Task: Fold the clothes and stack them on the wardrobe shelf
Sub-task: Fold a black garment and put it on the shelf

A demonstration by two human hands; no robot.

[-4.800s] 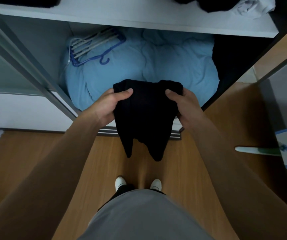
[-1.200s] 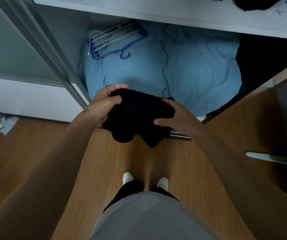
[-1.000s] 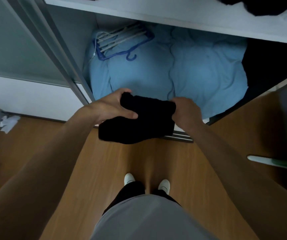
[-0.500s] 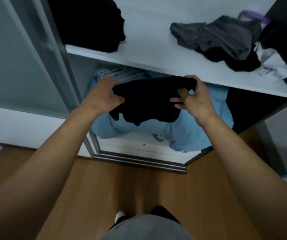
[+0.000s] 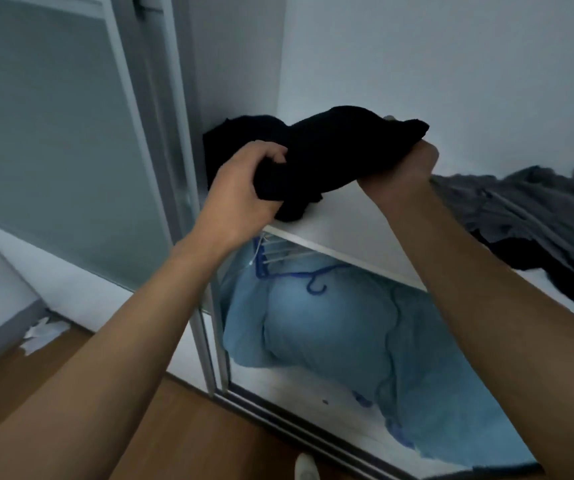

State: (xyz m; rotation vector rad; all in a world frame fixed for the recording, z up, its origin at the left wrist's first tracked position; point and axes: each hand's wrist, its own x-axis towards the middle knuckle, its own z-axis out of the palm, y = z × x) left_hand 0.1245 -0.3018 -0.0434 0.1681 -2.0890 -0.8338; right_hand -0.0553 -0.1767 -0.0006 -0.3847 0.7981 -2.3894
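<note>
Head view: left hand (image 5: 240, 188) clutches bunched, soft black garment (image 5: 334, 150).

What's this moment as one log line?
left hand: grips garment | right hand: grips garment | garment: at shelf, by black pile

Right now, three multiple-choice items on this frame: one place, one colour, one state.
1. Where is the black garment? A in a drawer; B at the white shelf's left end; C on a chair.
2. Colour of the hanger under the shelf? A red; B yellow; C blue.
3. The left hand is: A gripping the garment; B open flat; C out of view.
Answers: B, it is held over the shelf board; C, its hook shows blue; A, its fingers curl round the cloth.
</note>
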